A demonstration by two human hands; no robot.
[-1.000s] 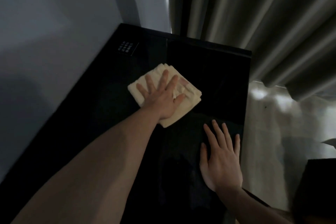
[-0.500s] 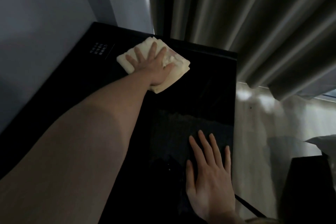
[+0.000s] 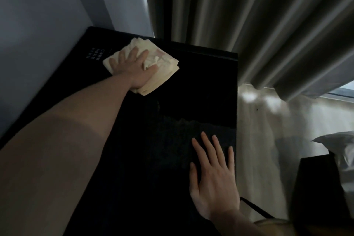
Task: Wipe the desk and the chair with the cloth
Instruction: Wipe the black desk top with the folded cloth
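Near the far left corner of the black desk (image 3: 172, 101), the left hand (image 3: 134, 69) lies flat on the cloth (image 3: 164, 61), fingers spread and straight, palm pressing down, the bare forearm stretched out long across the dark top. Closer to the near right edge, the right hand (image 3: 214, 184) rests palm-down on the bare desk surface, fingers straight and slightly fanned, holding nothing. The cloth is pale yellow, folded into a thick, roughly square pad with layered edges showing at its right and near sides; it sits just beside a small panel of pale markings (image 3: 95, 55) set in the desk top, close to the wall (image 3: 47, 25). Grey curtains (image 3: 268, 25) hang behind the desk's far edge, and a smeared, faintly lighter patch shows on the glossy top between the two hands.
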